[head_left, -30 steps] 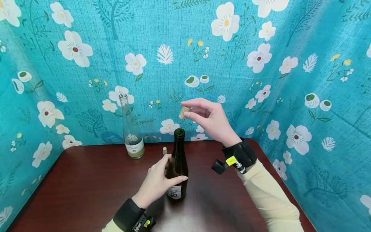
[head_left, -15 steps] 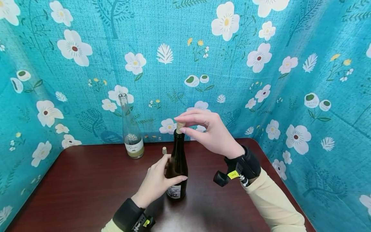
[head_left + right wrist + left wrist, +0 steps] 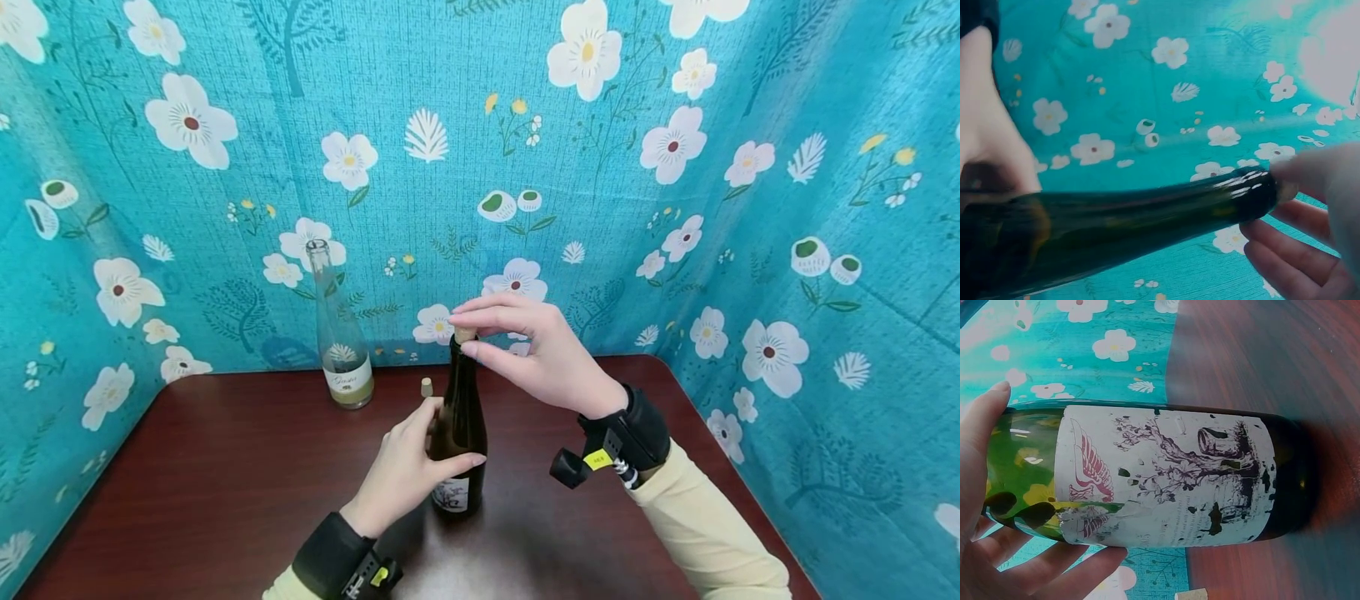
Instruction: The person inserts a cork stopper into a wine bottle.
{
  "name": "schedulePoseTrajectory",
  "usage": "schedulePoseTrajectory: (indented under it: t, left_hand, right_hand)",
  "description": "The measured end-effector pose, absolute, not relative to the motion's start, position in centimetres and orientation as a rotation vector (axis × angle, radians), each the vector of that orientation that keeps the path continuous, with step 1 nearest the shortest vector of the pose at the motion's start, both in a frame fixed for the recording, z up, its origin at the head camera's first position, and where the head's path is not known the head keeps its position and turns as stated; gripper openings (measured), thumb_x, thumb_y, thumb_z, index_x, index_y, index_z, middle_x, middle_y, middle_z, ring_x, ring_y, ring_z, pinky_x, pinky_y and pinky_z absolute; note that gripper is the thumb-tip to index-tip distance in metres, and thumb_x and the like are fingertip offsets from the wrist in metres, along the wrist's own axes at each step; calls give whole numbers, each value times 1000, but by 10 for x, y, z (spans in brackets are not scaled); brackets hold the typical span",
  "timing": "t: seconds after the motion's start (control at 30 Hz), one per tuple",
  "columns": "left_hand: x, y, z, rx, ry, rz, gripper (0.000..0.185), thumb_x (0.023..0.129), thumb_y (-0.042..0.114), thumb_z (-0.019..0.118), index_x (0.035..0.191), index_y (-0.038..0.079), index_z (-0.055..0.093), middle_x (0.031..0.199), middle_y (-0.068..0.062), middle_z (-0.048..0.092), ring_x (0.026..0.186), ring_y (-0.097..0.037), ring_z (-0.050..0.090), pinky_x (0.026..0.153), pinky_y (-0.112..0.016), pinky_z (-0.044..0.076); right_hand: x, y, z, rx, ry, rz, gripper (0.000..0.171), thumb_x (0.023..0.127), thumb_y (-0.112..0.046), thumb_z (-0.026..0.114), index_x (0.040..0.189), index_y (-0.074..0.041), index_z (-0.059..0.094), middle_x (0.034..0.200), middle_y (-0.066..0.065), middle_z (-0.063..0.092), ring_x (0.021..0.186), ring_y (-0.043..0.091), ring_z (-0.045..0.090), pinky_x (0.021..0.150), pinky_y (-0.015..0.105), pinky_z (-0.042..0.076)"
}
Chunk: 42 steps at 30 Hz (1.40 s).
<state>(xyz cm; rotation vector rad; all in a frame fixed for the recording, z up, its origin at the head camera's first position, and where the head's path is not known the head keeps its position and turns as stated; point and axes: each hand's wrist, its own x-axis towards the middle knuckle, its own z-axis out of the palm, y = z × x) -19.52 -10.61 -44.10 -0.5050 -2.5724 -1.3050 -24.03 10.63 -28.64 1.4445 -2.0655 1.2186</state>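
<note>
A dark green glass wine bottle (image 3: 462, 421) stands upright on the table, its torn white label (image 3: 1169, 478) printed with a tree and a red wing. My left hand (image 3: 401, 471) grips the bottle's body, thumb across the front and fingers round the far side. At the top, my right hand (image 3: 528, 346) pinches a cork (image 3: 465, 333) between thumb and fingers. The cork sits at the bottle's mouth, its lower end hidden inside the neck. In the right wrist view a bit of the cork (image 3: 1286, 190) shows between the lip and the fingers.
A clear glass bottle (image 3: 341, 342) with a white label stands at the table's back left. A second, smaller cork (image 3: 427, 387) stands behind my left hand. The dark red-brown table (image 3: 247, 467) meets a blue flowered curtain (image 3: 450, 183) at the back and sides.
My right hand has come down and left with the cork, from above the bottle to its mouth, and the cork has since sunk lower there. My left hand keeps its grip on the bottle.
</note>
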Motion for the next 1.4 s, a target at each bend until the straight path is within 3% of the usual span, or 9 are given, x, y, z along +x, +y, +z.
schedulePoseTrajectory:
  t: [0.17, 0.33, 0.47, 0.57, 0.9, 0.97, 1.17, 1.4]
  left_hand:
    - [-196, -105, -442, -511, -2572, -1301, 63, 79, 46, 88, 132, 32, 55, 105, 19, 63, 87, 0, 61, 72, -31, 54]
    - [-197, -104, -441, -521, -2568, -1304, 63, 79, 47, 87, 131, 31, 55, 106, 19, 63, 88, 0, 62, 72, -31, 54]
    - [-198, -105, -441, -530, -2570, -1304, 64, 79, 53, 85, 131, 29, 55, 105, 19, 63, 88, 0, 62, 72, -30, 55]
    - [-198, -105, -440, -536, -2566, -1311, 65, 79, 56, 83, 131, 29, 55, 104, 18, 63, 88, 0, 62, 72, -29, 55]
    - [-200, -103, -440, -529, -2560, -1303, 64, 79, 48, 87, 130, 28, 55, 103, 17, 63, 87, 0, 62, 72, -30, 55]
    - [-199, -103, -440, -523, -2566, -1301, 64, 79, 49, 87, 131, 28, 55, 104, 17, 63, 87, -1, 61, 71, -30, 55]
    - [-196, -104, -440, -513, -2584, -1287, 63, 80, 53, 84, 131, 30, 54, 104, 18, 63, 82, -2, 60, 68, -30, 52]
    - [-191, -104, -455, -464, -2571, -1302, 74, 79, 59, 82, 138, 30, 48, 111, 15, 64, 94, -1, 65, 77, -35, 56]
  right_hand:
    - [-240, 106, -298, 1468, -2114, 1206, 67, 89, -11, 81, 150, -12, 52, 147, -1, 54, 128, 16, 54, 97, 37, 51]
    - [-239, 103, -309, 1460, -2136, 1215, 72, 90, -11, 80, 154, -13, 46, 151, -1, 50, 131, 16, 53, 94, 33, 53]
    - [-241, 101, -315, 1469, -2146, 1260, 66, 94, -9, 76, 153, -13, 47, 140, 2, 60, 104, 10, 68, 79, 30, 58]
    - [-241, 100, -316, 1469, -2152, 1287, 61, 96, -9, 73, 151, -14, 48, 131, 3, 64, 89, 8, 71, 74, 29, 58]
    - [-241, 99, -312, 1458, -2135, 1284, 52, 98, -10, 71, 147, -14, 54, 131, -1, 64, 85, 8, 69, 69, 29, 56]
    - [-240, 99, -313, 1446, -2146, 1302, 56, 98, -10, 71, 150, -15, 51, 134, 0, 62, 88, 9, 69, 71, 30, 57]
    - [-238, 101, -332, 1363, -2301, 1392, 83, 96, -16, 74, 162, -26, 26, 117, 1, 70, 96, 11, 70, 74, 31, 59]
    - [-236, 101, -393, 1275, -2497, 1510, 60, 91, -35, 80, 141, -25, 49, 118, -8, 68, 106, 9, 67, 86, 35, 57]
